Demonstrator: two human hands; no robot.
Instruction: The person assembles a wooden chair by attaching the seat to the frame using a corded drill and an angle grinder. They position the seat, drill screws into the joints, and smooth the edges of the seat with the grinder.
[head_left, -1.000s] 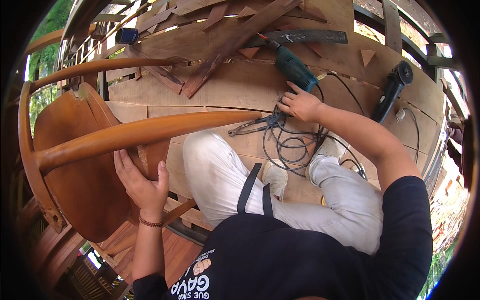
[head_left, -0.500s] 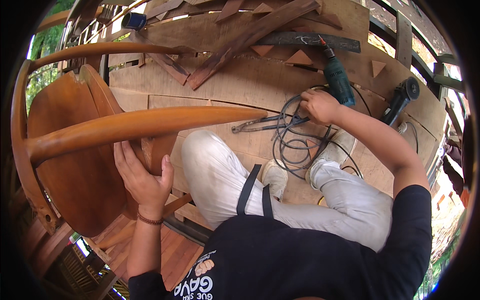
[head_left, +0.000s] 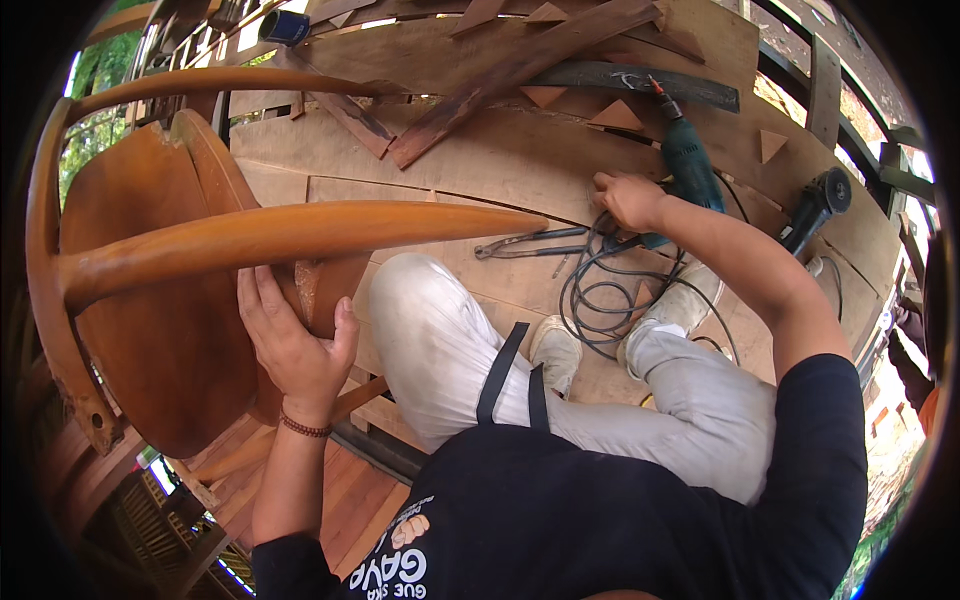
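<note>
A brown wooden chair (head_left: 160,300) lies tipped on its side at the left, one tapered leg (head_left: 330,232) reaching toward the middle. My left hand (head_left: 298,350) rests against the chair under that leg, fingers stretched out and thumb apart. My right hand (head_left: 632,203) is over the planks beside a green power drill (head_left: 692,165), its fingers curled together. Whatever they hold, if anything, is hidden. Below that hand lies a loosely coiled black cable (head_left: 600,320). Dark-handled pincers (head_left: 530,245) lie between the leg's tip and the cable.
An angle grinder (head_left: 818,210) lies at the right. Long wood strips (head_left: 520,85), a dark curved strip (head_left: 640,82) and triangular offcuts (head_left: 617,116) lie at the back. A blue tin (head_left: 284,27) stands back left. My shoes (head_left: 556,350) are near the cable.
My right hand has shifted slightly left relative to the drill, and the cable loop around it has dropped lower. The pincers show more fully. My left hand stays on the chair.
</note>
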